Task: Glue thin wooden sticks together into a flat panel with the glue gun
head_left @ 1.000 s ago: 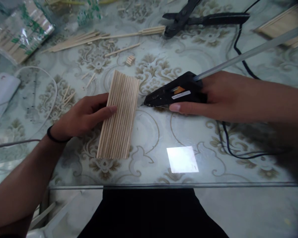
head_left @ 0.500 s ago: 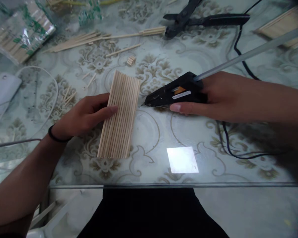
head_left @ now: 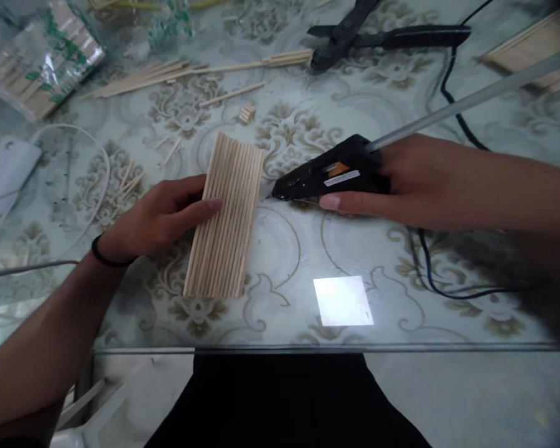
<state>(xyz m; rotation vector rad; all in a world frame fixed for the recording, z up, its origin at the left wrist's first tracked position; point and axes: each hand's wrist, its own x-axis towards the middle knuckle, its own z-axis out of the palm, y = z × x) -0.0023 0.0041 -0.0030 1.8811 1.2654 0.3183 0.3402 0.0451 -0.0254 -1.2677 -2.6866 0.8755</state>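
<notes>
A panel of thin wooden sticks [head_left: 228, 230] laid side by side is gripped at its left edge by my left hand [head_left: 168, 214]. The thumb lies on its top face, while the other fingers go out of sight beneath it. My right hand [head_left: 401, 180] is wrapped round a black hot glue gun [head_left: 331, 171], and a long translucent glue stick [head_left: 448, 112] sticks out of its back. The gun's nozzle points left, close to the panel's right edge; whether they touch I cannot tell.
Black pliers-like cutters [head_left: 354, 38] lie at the back, beside loose wooden sticks [head_left: 144, 79]. A plastic pack of sticks [head_left: 46, 62] is at far left, above a white cable [head_left: 107, 162]. A black cord [head_left: 424, 255] runs on the right. The glass table's edge [head_left: 280, 350] is in front.
</notes>
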